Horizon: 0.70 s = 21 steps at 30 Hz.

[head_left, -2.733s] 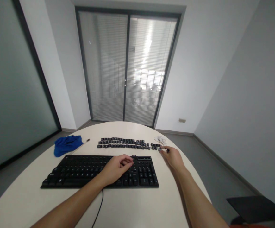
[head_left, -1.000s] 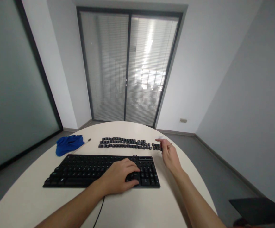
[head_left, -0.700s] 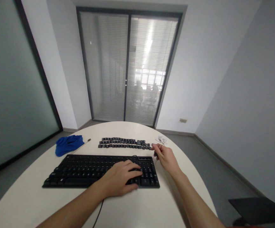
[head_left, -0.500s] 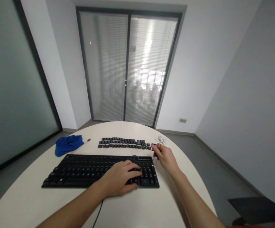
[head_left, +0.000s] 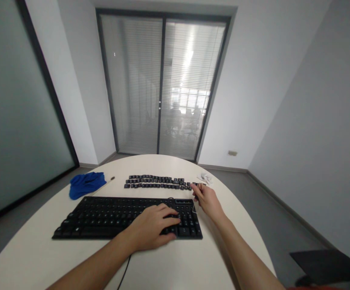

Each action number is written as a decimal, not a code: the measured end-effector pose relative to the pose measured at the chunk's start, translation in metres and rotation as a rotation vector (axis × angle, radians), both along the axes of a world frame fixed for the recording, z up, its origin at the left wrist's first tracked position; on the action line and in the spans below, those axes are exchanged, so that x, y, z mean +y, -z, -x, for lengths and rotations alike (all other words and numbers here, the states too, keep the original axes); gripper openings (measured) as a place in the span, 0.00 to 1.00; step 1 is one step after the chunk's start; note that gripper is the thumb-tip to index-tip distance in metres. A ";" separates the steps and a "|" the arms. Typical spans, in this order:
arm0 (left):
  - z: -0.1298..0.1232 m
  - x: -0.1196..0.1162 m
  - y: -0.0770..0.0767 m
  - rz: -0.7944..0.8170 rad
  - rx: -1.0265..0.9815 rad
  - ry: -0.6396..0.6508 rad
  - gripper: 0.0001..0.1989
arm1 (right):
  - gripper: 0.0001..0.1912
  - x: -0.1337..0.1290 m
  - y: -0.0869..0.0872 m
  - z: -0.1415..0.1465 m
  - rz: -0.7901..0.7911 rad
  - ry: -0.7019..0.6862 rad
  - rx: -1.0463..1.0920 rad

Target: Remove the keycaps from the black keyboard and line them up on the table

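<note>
While the left hand [head_left: 153, 225] spreads over the keyboard [head_left: 108, 215], the right hand [head_left: 206, 200] (at its two o'clock) pinches a wire tool [head_left: 194, 209], apparently.

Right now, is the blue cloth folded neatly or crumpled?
Crumpled: the blue cloth lies bunched, with wrinkles and an uneven outline.

Head-worn view, facing forward and down, near the pale table [head_left: 168, 266]

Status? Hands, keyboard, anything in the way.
Left hand palm-down on keyboard. Right hand gripping wire keycap puller near keyboard's far right corner. Keyboard flat on table; left hand covers part. Loose keycaps in rows beyond.
</note>
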<state>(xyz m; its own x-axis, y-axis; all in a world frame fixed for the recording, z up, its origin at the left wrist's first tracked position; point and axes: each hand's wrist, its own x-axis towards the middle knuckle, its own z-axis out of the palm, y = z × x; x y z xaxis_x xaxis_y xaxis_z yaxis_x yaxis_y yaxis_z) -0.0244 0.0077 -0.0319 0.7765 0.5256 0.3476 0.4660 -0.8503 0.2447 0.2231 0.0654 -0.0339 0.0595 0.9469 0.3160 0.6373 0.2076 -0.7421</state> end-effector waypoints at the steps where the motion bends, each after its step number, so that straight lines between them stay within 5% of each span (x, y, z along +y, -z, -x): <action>1: 0.000 0.000 0.000 0.001 -0.001 -0.001 0.18 | 0.26 0.000 0.000 0.000 -0.004 0.006 -0.002; 16: 0.000 0.000 -0.003 0.002 0.044 -0.016 0.18 | 0.24 -0.006 -0.002 0.006 0.080 -0.124 0.099; 21: -0.006 0.000 -0.005 -0.020 0.080 -0.071 0.17 | 0.21 -0.005 -0.002 -0.008 0.110 -0.236 -0.038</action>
<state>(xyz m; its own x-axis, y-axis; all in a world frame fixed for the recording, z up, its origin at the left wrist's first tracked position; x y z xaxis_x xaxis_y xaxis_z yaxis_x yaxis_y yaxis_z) -0.0185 0.0072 -0.0272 0.7635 0.5735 0.2970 0.5423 -0.8190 0.1873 0.2312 0.0601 -0.0323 -0.1774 0.9618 0.2085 0.6085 0.2737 -0.7448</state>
